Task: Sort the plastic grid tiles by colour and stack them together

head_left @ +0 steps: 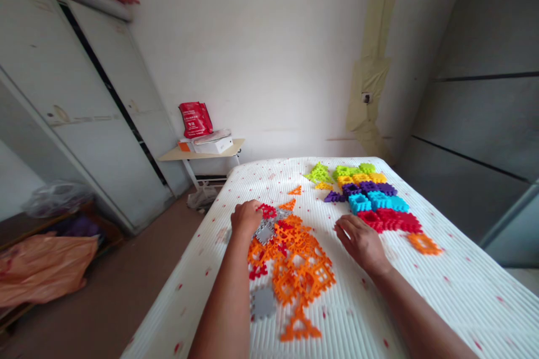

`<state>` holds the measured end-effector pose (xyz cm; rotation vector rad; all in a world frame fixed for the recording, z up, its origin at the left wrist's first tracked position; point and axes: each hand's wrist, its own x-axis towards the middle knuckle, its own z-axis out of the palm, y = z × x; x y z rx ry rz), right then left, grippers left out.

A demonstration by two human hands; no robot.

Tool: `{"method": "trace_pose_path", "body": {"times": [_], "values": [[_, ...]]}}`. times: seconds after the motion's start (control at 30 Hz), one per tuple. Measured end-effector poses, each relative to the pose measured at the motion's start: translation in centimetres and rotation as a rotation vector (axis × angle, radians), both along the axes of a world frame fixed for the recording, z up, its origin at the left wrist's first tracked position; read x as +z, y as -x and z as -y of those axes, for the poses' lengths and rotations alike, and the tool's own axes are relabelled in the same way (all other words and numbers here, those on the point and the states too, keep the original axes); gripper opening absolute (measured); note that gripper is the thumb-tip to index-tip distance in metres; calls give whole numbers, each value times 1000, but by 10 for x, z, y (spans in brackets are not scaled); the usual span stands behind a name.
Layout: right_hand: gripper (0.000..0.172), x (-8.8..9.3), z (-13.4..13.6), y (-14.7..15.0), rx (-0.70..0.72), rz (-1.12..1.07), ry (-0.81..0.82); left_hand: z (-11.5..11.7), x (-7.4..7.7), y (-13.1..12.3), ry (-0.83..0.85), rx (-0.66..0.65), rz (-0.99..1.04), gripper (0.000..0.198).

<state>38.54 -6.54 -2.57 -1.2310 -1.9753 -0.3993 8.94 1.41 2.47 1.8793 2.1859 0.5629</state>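
My left hand (246, 217) is at the far left edge of a loose pile, its fingers curled down and partly hidden. A red toothed building piece (268, 211) lies right at its fingertips; whether they hold it is unclear. Orange interlocking pieces (301, 258) make up most of the pile, with grey square pieces (264, 233) and a few red ones among them. My right hand (362, 241) hovers over the sheet with loosely bent fingers, nothing visible in them. Close behind it stands a row of red square pieces (389, 220).
Beyond the red row are rows of light blue (379, 202), purple (369, 187), yellow (369, 178) and green pieces (319, 173). One orange square (424, 243) lies at the right. A white mattress (202, 320) carries everything. A small table (168, 154) with boxes and a red bag stands behind.
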Motion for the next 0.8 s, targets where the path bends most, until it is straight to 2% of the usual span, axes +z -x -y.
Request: {"method": "trace_pose_path", "body": {"times": [0.13,0.3,0.53,0.8], "values": [[26,0,1,-1,3,-6,12,-27,0,-9,127,22,-126,42],[27,3,2,0,5,-14,6,-47,-9,-19,202,32,-235,39],[30,4,3,1,-4,5,18,-51,-12,-24,170,2,-286,32],[30,6,5,3,8,-29,57,-46,0,-25,64,-4,-159,17]]}}
